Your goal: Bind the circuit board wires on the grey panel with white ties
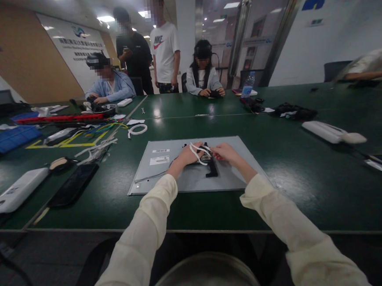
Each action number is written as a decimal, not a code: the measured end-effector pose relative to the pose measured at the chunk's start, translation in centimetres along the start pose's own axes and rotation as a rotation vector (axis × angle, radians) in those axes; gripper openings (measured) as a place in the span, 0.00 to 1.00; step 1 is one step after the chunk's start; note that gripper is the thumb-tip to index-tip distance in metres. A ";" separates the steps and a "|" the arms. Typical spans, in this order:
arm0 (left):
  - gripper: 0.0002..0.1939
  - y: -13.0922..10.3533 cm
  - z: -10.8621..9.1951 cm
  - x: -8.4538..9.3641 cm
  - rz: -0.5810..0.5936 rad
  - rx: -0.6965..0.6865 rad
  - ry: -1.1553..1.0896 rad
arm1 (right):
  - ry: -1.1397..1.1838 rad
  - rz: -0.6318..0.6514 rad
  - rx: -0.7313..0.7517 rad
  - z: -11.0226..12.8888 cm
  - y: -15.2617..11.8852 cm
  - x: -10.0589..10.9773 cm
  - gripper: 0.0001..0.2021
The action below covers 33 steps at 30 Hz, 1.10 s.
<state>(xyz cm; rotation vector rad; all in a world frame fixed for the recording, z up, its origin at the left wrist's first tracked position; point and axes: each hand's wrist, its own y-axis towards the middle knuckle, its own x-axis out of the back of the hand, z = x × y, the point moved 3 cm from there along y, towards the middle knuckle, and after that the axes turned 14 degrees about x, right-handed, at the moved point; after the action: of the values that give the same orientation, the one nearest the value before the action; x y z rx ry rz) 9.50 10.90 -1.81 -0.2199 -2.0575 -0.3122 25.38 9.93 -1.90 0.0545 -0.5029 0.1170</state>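
Note:
A flat grey panel (pixel 161 180) with white labels lies on the green table in front of me. On it sits a black bracket-like part (pixel 211 169), partly covered by my hands. My left hand (pixel 189 155) rests over this part, its fingertips mostly hidden. A thin white strip (pixel 198 156) curls loosely across the left fingers and reaches toward my right hand (pixel 224 152). The right fingers are pinched together beside the bracket; what is between them is too small to make out. A grey cable (pixel 150 177) runs leftward from under my left hand.
Left on the table (pixel 278 153) are a black phone (pixel 73 185), a white power bank (pixel 16 190), a white tubing coil (pixel 137 130) and a blue tray (pixel 10 138). A white device (pixel 329 132) lies right. People sit and stand beyond the far edge.

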 end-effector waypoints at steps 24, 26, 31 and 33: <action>0.12 -0.5 -0.9 0.4 -0.037 -0.052 0.144 | -1.088 0.047 0.201 2.6 -3.2 -1.1 0.15; 0.13 -0.6 -0.9 0.5 -0.031 -0.046 0.149 | -1.089 0.051 0.202 2.8 -3.4 -1.0 0.14; 0.15 -0.6 -1.0 0.7 -0.031 -0.013 0.171 | -1.092 0.039 0.187 3.0 -4.1 -0.6 0.15; 0.15 -0.6 -0.9 0.8 -0.020 0.009 0.167 | -1.092 0.036 0.186 3.1 -4.4 -0.5 0.16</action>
<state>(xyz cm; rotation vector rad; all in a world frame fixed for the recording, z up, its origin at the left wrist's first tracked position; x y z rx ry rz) 9.69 10.03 -0.71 -0.1623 -1.8968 -0.3231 24.05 5.30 0.45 0.3002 -1.5829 0.1645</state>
